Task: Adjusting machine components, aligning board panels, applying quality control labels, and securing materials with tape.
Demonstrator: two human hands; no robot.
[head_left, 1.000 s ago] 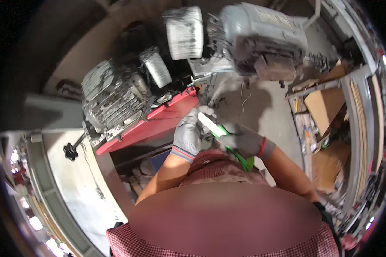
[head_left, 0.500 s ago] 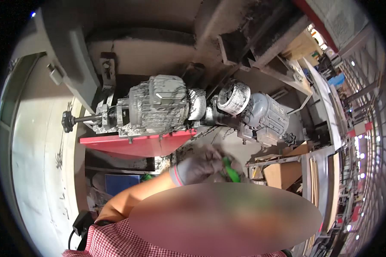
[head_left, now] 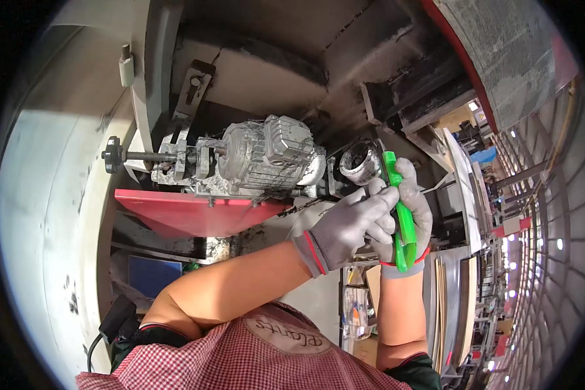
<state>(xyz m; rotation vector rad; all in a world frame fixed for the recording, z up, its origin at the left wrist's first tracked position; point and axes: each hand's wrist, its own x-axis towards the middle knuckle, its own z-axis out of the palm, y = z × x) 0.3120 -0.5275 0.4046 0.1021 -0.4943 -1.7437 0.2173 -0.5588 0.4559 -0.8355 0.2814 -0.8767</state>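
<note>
A bright green-handled tool [head_left: 405, 224] stands nearly upright in front of my chest, a thin dark strip showing by its upper end. My right hand [head_left: 417, 205], in a grey glove with a red cuff edge, is wrapped round it from the right. From the left, my left hand [head_left: 352, 224], gloved alike, presses its bent fingers against the middle of the tool. Its exact kind is unclear, as the fingers cover part of it. Beyond my hands is a dusty drum-like wheel [head_left: 360, 162]. A dust-coated finned motor [head_left: 270, 153] sits to the left.
A threaded rod with a black knob [head_left: 114, 155] juts left from the motor mount. Below the motor slopes a red panel [head_left: 195, 211]. A pale cabinet side [head_left: 52, 227] stands at the left. A red-edged grey panel [head_left: 500, 58] hangs at upper right, with boards [head_left: 465, 312] below.
Both hands and the green tool have moved up and right, and the tool shows more fully. My right hand and forearm have come into plain view. The head view has shifted.
</note>
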